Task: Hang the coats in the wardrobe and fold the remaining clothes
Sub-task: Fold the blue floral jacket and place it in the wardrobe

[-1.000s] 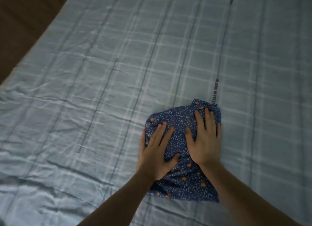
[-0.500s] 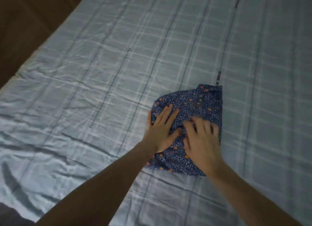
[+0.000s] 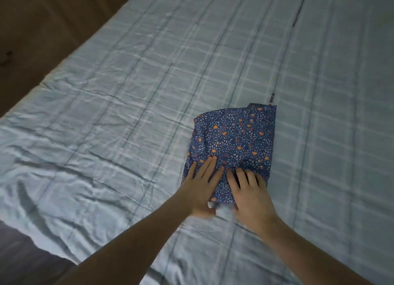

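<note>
Hands: both are laid flat, fingers straight and slightly spread, side by side on the near end of the garment; nothing is gripped. Listed largest to smallest.

Bed: covered by a pale blue checked sheet, creased toward the near left edge; most of the view is filled by it. A dark floor is seen beyond its left edge.

Garment: dark blue cloth printed with white and orange motifs, folded into a compact rectangle, lying flat on the bed right of centre.

Left hand: palm down on the garment's near left corner, heel blurred over the sheet.

Right hand: palm down on the garment's near right part, just beside the left hand.
</note>
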